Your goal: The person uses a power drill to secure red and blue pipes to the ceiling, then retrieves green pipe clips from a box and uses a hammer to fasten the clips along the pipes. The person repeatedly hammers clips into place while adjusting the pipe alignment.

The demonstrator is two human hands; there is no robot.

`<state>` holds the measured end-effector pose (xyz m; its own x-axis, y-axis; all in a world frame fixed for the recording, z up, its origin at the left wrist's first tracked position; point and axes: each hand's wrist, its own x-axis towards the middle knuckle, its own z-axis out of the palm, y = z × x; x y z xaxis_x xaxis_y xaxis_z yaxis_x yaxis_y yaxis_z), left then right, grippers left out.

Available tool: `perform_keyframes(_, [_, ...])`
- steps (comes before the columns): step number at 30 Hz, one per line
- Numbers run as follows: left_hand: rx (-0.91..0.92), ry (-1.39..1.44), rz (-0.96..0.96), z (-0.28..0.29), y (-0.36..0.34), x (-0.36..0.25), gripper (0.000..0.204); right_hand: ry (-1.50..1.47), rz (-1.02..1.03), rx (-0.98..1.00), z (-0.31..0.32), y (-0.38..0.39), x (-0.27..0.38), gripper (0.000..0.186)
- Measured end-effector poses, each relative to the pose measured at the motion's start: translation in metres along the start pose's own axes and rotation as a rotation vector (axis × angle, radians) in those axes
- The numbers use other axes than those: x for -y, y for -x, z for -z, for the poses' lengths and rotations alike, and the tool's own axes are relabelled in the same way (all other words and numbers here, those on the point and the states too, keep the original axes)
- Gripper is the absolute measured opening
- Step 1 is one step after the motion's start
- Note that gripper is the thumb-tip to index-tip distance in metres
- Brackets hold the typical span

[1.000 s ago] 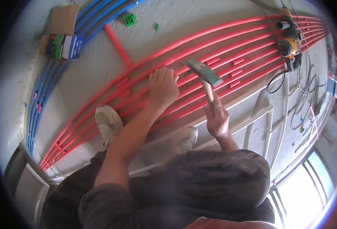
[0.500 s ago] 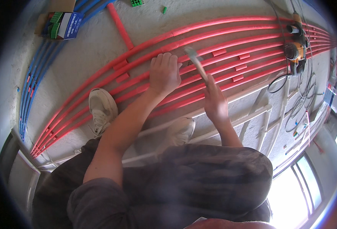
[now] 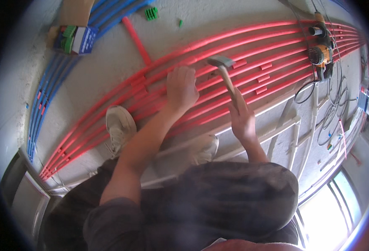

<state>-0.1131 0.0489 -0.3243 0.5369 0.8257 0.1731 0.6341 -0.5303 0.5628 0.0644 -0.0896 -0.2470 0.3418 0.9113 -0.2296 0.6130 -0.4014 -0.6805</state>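
My right hand (image 3: 243,121) is wrapped round the wooden handle of a hammer (image 3: 227,81). Its dark metal head hangs over the red pipes (image 3: 251,67), just right of my left hand. My left hand (image 3: 182,88) is closed, knuckles up, over the pipes. Whatever its fingers hold is hidden beneath them. Several red pipes run side by side along the floor, curving from lower left to upper right. Short red pipe pieces (image 3: 263,78) sit across or between them, on both sides of my hands.
An orange and black power drill (image 3: 320,55) with a looped cable lies at right. White pipes (image 3: 295,138) run closer to me. An open box with green pieces (image 3: 69,39) stands by blue pipes (image 3: 53,75) at upper left. My shoe (image 3: 120,125) rests by the red pipes.
The hammer head has come up and to the right, looking larger and sharper. My left hand stays closed over the pipes. The whole view has turned slightly.
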Motion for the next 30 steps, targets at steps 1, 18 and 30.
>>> perform_keyframes(1, [-0.004,-0.021,0.000,0.001,0.000,0.001,0.031,-0.073,-0.029,-0.071,0.000,0.009,0.001,0.054])
perform_keyframes(18, [0.027,-0.011,0.026,0.018,-0.168,0.078,0.030,-0.427,-0.526,-0.105,-0.004,0.055,0.001,0.052])
perform_keyframes(30, [-0.065,0.291,-0.066,0.033,-0.096,-0.013,0.022,-0.380,-0.450,-0.049,0.004,0.032,0.000,0.052])
